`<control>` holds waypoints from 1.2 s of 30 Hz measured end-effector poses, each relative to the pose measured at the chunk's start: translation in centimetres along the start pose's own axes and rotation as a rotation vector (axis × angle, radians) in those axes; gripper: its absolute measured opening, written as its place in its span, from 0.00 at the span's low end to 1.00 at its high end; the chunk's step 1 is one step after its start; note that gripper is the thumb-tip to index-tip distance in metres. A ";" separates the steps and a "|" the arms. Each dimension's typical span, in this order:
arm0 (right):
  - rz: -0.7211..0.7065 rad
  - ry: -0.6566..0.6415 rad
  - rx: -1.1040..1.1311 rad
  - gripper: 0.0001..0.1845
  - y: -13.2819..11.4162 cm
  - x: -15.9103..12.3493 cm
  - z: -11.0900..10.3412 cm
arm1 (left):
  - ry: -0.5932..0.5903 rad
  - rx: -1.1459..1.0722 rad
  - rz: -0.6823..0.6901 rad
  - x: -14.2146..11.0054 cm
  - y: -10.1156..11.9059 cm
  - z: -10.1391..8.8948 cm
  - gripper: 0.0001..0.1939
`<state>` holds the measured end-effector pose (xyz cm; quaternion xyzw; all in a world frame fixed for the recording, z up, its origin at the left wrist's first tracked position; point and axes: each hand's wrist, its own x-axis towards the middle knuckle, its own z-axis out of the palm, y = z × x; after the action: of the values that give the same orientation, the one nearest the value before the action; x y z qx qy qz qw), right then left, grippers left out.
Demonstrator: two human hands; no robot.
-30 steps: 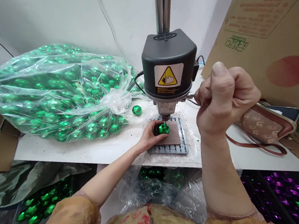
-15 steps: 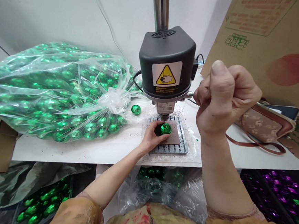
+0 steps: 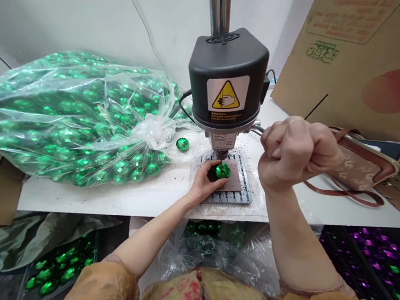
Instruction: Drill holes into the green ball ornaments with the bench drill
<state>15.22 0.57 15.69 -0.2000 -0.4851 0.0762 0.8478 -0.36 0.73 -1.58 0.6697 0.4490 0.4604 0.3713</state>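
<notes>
A black benchtop drill press (image 3: 228,73) stands upright in the middle, with a yellow hand-warning label on its housing. On its slotted base plate (image 3: 229,197) lies a flat brown pad (image 3: 235,180). My left hand (image 3: 204,182) pinches a shiny green faceted bauble (image 3: 223,171) on the pad, thumb and fingers around its sides. The drill tip comes down onto the bauble's top; how deep it goes I cannot tell. To the right of the housing, my right hand (image 3: 298,153) is closed around the drill press lever, most of which the fist hides.
A clear plastic bag (image 3: 153,130) packed with green baubles lies at the left, a loose green bauble (image 3: 182,144) beside its knot. A patterned purse (image 3: 365,163) and a cardboard box (image 3: 353,55) stand right. Below the table edge are crates of green and purple baubles (image 3: 371,256).
My right fist has moved down with the lever, and the drill head's lower part sits slightly lower over the bauble. My left hand keeps its hold. The view has shifted slightly.
</notes>
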 end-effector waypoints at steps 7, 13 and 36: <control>-0.063 0.033 0.052 0.26 0.8 -0.4 -0.2 | 0.010 -0.054 -0.009 -0.2 0.8 0.1 0.29; -0.138 0.023 0.061 0.28 1.6 -1.1 -0.9 | 0.021 -0.054 -0.003 -0.3 1.0 0.2 0.28; 0.164 0.036 -0.072 0.24 -1.2 3.3 2.1 | 0.192 0.130 0.024 -2.3 3.4 -0.3 0.24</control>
<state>15.03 1.09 19.71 -0.2706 -0.4543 0.1242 0.8396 -0.17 -2.51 0.98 0.6507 0.5033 0.4967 0.2768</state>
